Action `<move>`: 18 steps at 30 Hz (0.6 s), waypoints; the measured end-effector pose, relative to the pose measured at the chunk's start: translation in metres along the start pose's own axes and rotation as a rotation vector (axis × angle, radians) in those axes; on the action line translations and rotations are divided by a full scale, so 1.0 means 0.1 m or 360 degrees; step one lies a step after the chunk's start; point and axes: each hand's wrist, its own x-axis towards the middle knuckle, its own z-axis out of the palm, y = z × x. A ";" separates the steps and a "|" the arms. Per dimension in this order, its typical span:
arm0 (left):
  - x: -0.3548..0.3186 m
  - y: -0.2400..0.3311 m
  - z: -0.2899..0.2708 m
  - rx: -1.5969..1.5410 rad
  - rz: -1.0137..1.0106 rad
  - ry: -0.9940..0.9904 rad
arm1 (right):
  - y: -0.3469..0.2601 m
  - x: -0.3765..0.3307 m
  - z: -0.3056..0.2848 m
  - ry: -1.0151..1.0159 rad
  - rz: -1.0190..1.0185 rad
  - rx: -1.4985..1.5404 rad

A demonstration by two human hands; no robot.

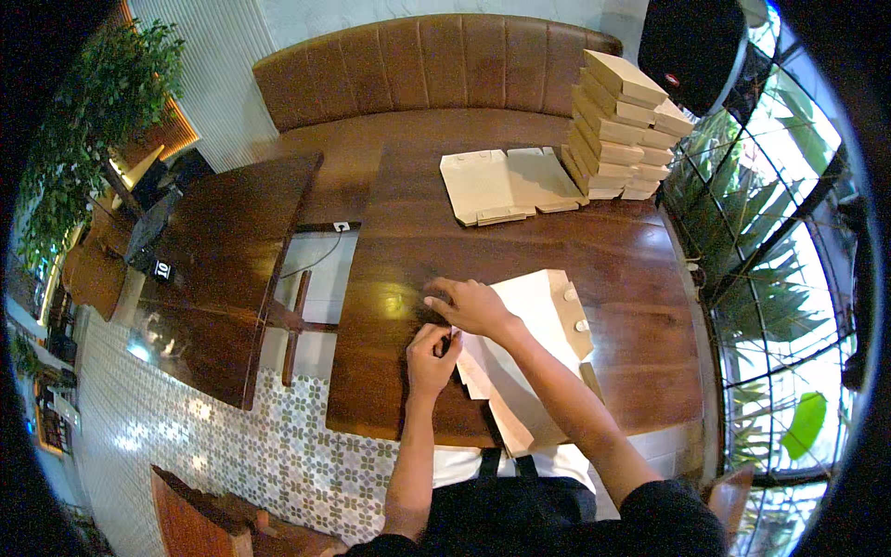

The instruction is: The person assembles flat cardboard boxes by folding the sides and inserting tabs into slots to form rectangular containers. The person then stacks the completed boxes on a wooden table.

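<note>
A flat, unfolded kraft cardboard box blank (pixel 538 316) lies on the dark wooden table (pixel 418 251) in front of me. My right hand (pixel 471 304) presses down on the blank's left edge with fingers spread. My left hand (pixel 431 357) pinches a flap at the blank's lower left corner, thumb and fingers closed on it. The part of the blank under my right forearm is hidden.
A pile of flat box blanks (pixel 506 184) lies at the table's far side. A stack of folded boxes (pixel 622 125) stands at the far right. A brown leather bench (pixel 427 70) runs behind. A second wooden table (pixel 223 260) stands to the left, over patterned floor tiles.
</note>
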 end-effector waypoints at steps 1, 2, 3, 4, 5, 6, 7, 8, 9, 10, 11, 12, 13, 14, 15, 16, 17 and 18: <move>0.00 0.00 0.00 -0.0021 0.0045 0.0030 | -0.01 0.04 0.04 -0.0025 0.0057 -0.0105; 0.01 0.00 0.00 -0.0056 0.0068 0.0052 | 0.00 0.06 0.06 -0.0080 0.0152 -0.0242; 0.01 -0.01 0.02 -0.0102 0.0083 0.0078 | 0.02 0.06 0.07 0.0013 0.0127 -0.0186; 0.01 -0.03 0.01 -0.0102 -0.0014 0.0008 | 0.05 0.03 0.07 0.0065 0.0144 -0.0155; 0.01 -0.04 0.03 -0.0044 -0.0011 -0.0003 | 0.09 -0.01 0.05 0.0077 0.0184 -0.0131; 0.01 -0.06 0.04 -0.0077 0.0059 0.0012 | 0.11 -0.02 0.03 0.0137 0.0155 -0.0105; 0.01 -0.07 0.04 -0.0084 0.0085 0.0006 | 0.14 -0.06 -0.01 0.0179 0.0152 -0.0058; 0.01 -0.09 0.03 -0.0095 0.0011 -0.0017 | 0.14 -0.08 -0.06 0.0214 0.0163 -0.0002; 0.02 -0.09 0.02 -0.0108 -0.0041 -0.0002 | 0.14 -0.10 -0.10 0.0254 0.0171 0.0061; 0.02 -0.09 0.01 -0.0116 -0.0093 0.0012 | 0.15 -0.17 -0.15 0.0334 0.0131 0.0088; 0.02 -0.09 -0.01 -0.0124 -0.0150 0.0028 | 0.14 -0.23 -0.18 0.0353 0.0193 0.0245; 0.03 -0.08 -0.03 -0.0314 -0.0219 0.0085 | 0.12 -0.30 -0.20 0.0365 0.0259 0.0402; 0.02 -0.07 -0.05 -0.0394 -0.0313 0.0083 | 0.11 -0.38 -0.20 0.0369 0.0329 0.0583; 0.01 -0.06 -0.07 -0.0474 -0.0411 0.0084 | 0.10 -0.45 -0.18 0.0329 0.0382 0.0645; 0.00 -0.06 -0.08 -0.0566 -0.0487 0.0098 | 0.07 -0.52 -0.13 0.0388 0.0349 0.0755; 0.00 -0.05 -0.08 -0.0637 -0.0559 0.0115 | 0.04 -0.58 -0.09 0.0450 0.0347 0.0855; -0.01 -0.05 -0.09 -0.0652 -0.0609 0.0113 | 0.02 -0.63 -0.04 0.0495 0.0391 0.0966; -0.01 -0.04 -0.10 -0.0663 -0.0654 0.0108 | 0.00 -0.66 -0.01 0.0515 0.0383 0.0952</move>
